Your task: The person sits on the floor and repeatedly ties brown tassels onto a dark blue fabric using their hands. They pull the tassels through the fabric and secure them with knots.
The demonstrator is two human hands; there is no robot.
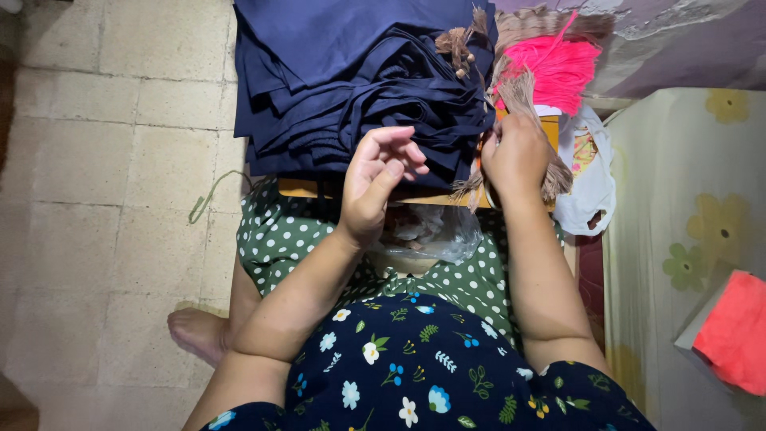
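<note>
Head view: right hand (517, 153) closes on tan fringed tassel strands (550, 177), its fingertips hidden; left hand (377, 177) hovers half-curled, empty, over a soft folded navy cloth stack (335, 72) on a wooden bench (299, 188). Fluffy pink thread bundle (554, 68) behind.

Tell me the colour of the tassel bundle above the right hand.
Bright pink tassel bundle, just above the right hand; the head view shows it.

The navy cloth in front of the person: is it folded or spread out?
Folded: the navy cloth lies in a stack of creased layers, edges showing one over another.
</note>
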